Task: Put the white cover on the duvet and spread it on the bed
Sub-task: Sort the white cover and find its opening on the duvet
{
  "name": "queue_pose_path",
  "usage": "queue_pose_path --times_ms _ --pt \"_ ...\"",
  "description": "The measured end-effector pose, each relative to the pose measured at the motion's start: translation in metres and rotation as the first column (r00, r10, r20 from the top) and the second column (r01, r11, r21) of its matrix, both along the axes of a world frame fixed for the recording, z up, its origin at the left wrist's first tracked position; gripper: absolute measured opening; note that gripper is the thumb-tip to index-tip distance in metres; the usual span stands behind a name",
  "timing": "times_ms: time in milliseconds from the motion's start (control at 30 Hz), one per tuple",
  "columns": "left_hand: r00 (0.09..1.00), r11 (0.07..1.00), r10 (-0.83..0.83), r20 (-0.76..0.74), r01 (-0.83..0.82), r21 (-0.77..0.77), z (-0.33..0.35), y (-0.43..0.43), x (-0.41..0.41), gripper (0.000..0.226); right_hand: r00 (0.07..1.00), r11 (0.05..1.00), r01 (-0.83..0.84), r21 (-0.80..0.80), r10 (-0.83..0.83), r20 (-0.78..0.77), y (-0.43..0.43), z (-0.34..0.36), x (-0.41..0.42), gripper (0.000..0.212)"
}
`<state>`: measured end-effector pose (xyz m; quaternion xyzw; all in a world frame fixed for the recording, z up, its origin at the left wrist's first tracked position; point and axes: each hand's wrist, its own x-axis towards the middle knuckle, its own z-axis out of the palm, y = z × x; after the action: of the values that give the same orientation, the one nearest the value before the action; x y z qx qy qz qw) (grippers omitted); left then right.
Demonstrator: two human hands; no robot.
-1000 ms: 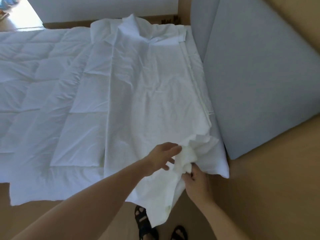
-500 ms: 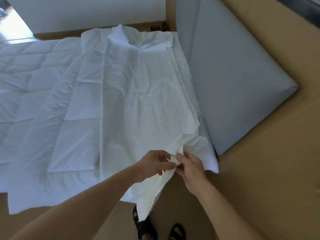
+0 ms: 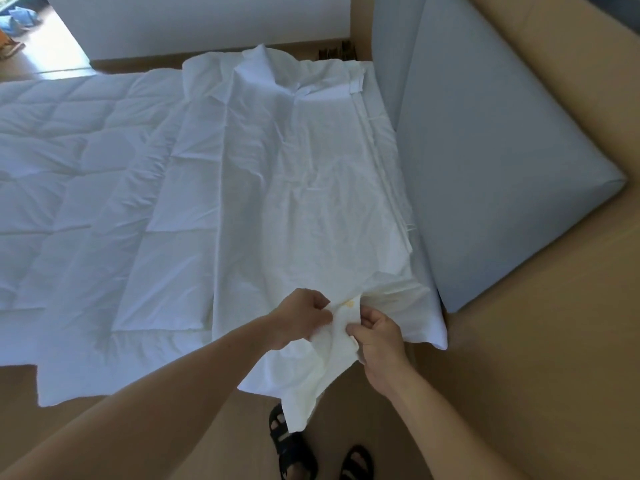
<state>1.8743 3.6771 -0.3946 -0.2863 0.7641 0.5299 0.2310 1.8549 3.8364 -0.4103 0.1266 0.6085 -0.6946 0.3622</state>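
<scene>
Both your hands are at the near corner of the white cover (image 3: 298, 209). Your left hand (image 3: 301, 318) pinches the cloth between the thumb and the curled fingers. Your right hand (image 3: 379, 341), just beside it, pinches the same corner (image 3: 343, 317) from the other side, and a small piece of fabric shows between them. From your hands the cover runs away forward as a long, creased strip. Below your hands a loose flap (image 3: 301, 403) hangs over the edge toward your sandals (image 3: 292, 441). The quilted duvet (image 3: 76, 174) lies under the cover and spreads far to the left of your left hand; it is not inside the cover yet. To the right of your right hand stands a grey padded panel (image 3: 485, 174).

The cover looks like thin, light cloth, very soft and with no stiffness. It will fold and sag wherever you do not hold it, but I think it will not slip from a firm pinch. It is not fragile, though a seam may suffer if you pull hard. Take it at the corners and along the hemmed edge, where the cloth is doubled, not in the middle. The duvet seems thicker and puffy, heavier but also limp. I judge it is best to grip its corners with the whole hand, through the cover.
</scene>
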Motion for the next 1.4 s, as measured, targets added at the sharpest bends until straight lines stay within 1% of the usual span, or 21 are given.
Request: queue_pose_path --times_ms 67,133,200,267,333,367,433,533,633,700,733,800,900,967,1000,1067,1100,1167,1267,1333,1400 --pt "0.994 0.992 0.103 -0.021 -0.104 -0.072 -0.003 -0.005 -0.004 0.015 1.000 1.000 -0.006 0.003 0.006 0.001 0.001 -0.001 -0.002 0.033" --pt "0.945 0.945 0.323 -0.057 -0.325 -0.030 -0.006 -0.017 -0.010 0.021 1.000 0.999 0.014 0.053 -0.013 -0.013 0.001 0.002 -0.007 0.028" --pt "0.844 0.846 0.530 -0.082 -0.532 -0.008 -0.004 -0.034 -0.016 0.023 0.996 0.988 0.091 0.123 -0.088 -0.035 0.007 -0.001 -0.017 0.021" --pt "0.703 0.709 0.699 -0.134 -0.705 -0.004 0.009 -0.060 -0.015 0.024 0.976 0.963 0.216 0.159 -0.214 -0.031 0.016 -0.001 -0.027 0.016" --pt "0.551 0.564 0.816 -0.172 -0.825 0.031 0.025 -0.089 -0.006 0.021 0.932 0.925 0.348 0.151 -0.358 0.047 0.027 -0.003 -0.038 0.018" --pt "0.496 0.511 0.850 -0.179 -0.858 0.052 0.034 -0.104 0.001 0.019 0.914 0.914 0.381 0.139 -0.395 0.090 0.030 0.000 -0.042 0.024" --pt "0.442 0.461 0.876 -0.192 -0.884 0.071 0.048 -0.127 0.018 0.019 0.950 0.947 0.287 0.145 -0.300 0.080 0.029 0.001 -0.047 0.016" --pt "0.390 0.403 0.869 -0.305 -0.915 -0.023 0.057 -0.160 0.043 0.024 0.984 0.956 0.176 0.233 -0.180 -0.006 0.021 -0.002 -0.052 0.027" --pt "0.306 0.236 0.859 -0.410 -0.948 -0.213 0.062 -0.187 0.074 0.030 0.974 0.928 0.222 0.301 -0.200 -0.103 0.014 -0.004 -0.058 0.009" --pt "0.256 0.144 0.871 -0.418 -0.949 -0.281 0.059 -0.200 0.092 0.041 0.942 0.903 0.319 0.288 -0.269 -0.200 0.006 0.002 -0.064 0.013" --pt "0.255 0.131 0.873 -0.416 -0.944 -0.302 0.057 -0.203 0.099 0.045 0.920 0.896 0.365 0.254 -0.304 -0.249 0.000 0.007 -0.066 0.015" --pt "0.317 0.183 0.853 -0.414 -0.925 -0.332 0.056 -0.202 0.104 0.040 0.890 0.896 0.397 0.198 -0.323 -0.322 -0.016 0.019 -0.072 0.015" --pt "0.574 0.449 0.743 -0.345 -0.809 -0.379 0.049 -0.187 0.094 0.024 0.916 0.950 0.273 0.153 -0.208 -0.343 -0.045 0.030 -0.072 0.007" --pt "0.691 0.580 0.659 -0.297 -0.718 -0.383 0.039 -0.174 0.077 0.020 0.950 0.978 0.130 0.165 -0.075 -0.304 -0.063 0.029 -0.064 0.005" --pt "0.728 0.632 0.629 -0.273 -0.683 -0.366 0.033 -0.167 0.067 0.019 0.962 0.985 0.069 0.157 -0.024 -0.273 -0.071 0.028 -0.058 0.005" --pt "0.784 0.733 0.573 -0.237 -0.620 -0.279 0.027 -0.150 0.046 0.020 0.978 0.993 -0.010 0.116 0.034 -0.206 -0.085 0.024 -0.048 0.019" --pt "0.820 0.790 0.522 -0.235 -0.568 -0.229 0.025 -0.142 0.037 0.026 0.981 0.995 -0.034 0.091 0.051 -0.186 -0.090 0.021 -0.046 0.025" --pt "0.889 0.885 0.416 -0.194 -0.445 -0.139 0.024 -0.131 0.018 0.038 0.984 0.998 -0.059 0.021 0.062 -0.165 -0.101 0.022 -0.042 0.023" --pt "0.940 0.942 0.332 -0.082 -0.335 -0.023 0.024 -0.125 -0.007 0.035 0.995 0.996 -0.049 -0.073 0.042 -0.089 -0.114 0.027 -0.040 0.004" --pt "0.949 0.949 0.315 -0.014 -0.315 0.029 0.025 -0.126 -0.019 0.030 0.996 0.994 -0.050 -0.099 0.043 -0.072 -0.121 0.026 -0.039 0.004" --pt "0.969 0.965 0.238 0.062 -0.244 0.101 0.027 -0.130 -0.029 0.041 0.993 0.993 -0.084 -0.082 0.077 -0.089 -0.126 0.026 -0.037 0.004"
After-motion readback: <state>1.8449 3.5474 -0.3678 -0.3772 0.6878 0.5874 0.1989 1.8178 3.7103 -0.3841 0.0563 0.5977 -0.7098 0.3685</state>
